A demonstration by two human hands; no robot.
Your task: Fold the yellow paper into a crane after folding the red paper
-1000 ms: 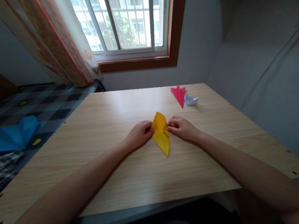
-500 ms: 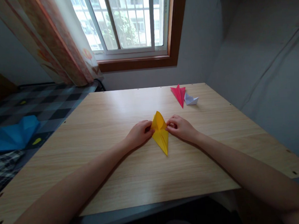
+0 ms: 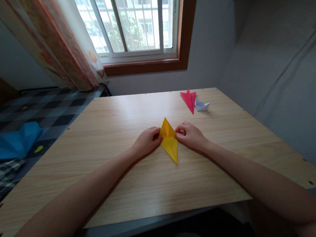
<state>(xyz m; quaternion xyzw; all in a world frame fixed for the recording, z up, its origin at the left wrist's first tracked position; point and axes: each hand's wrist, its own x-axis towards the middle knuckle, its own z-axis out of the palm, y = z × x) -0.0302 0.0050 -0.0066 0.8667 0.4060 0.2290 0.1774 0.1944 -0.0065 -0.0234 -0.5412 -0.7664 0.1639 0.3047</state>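
A folded sheet of yellow origami paper, shaped like a long kite, lies in the middle of the wooden table. One point faces the window and the longer point faces me. My left hand pinches its left edge between thumb and fingers. At the right edge, my right hand pinches it the same way. A crease or fold line runs across the paper between the two hands. Both forearms rest along the tabletop.
Farther back on the table lie a red paper plane and, beside it, a white paper boat. To the left, a blue folded paper lies on a checked bed cover. A window stands beyond the table.
The yellow paper's upper part has gone from curved and rounded to a flatter, sharp triangle. Both hands keep nearly the same places.
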